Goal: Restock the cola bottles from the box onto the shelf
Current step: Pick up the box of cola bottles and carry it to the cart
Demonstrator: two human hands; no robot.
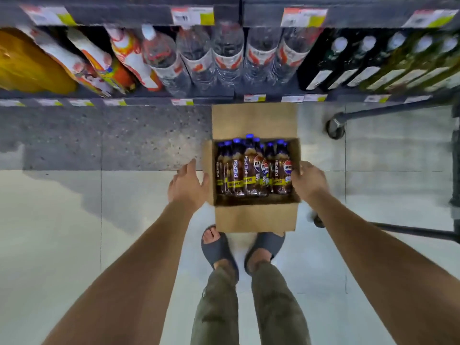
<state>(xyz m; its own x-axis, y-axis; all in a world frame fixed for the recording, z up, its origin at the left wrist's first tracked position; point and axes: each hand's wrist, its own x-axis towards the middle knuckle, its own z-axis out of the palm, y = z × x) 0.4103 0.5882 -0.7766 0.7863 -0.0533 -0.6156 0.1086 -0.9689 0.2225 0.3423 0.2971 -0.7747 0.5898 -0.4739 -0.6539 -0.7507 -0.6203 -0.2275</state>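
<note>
An open cardboard box (256, 217) sits on the floor in front of my feet, its flaps spread out. Several cola bottles (251, 168) with blue caps stand packed inside it. My left hand (188, 186) is at the box's left wall, fingers spread, thumb against the cardboard. My right hand (310, 181) rests on the box's right wall, fingers curled over its edge. The shelf (159, 94) runs across the top of the view, filled with other bottles.
Clear water bottles (224, 58), orange drink bottles (99, 63) and dark oil bottles (353, 63) fill the shelf row. A cart frame with a wheel (336, 127) stands on the right. My sandalled feet (219, 247) are just behind the box.
</note>
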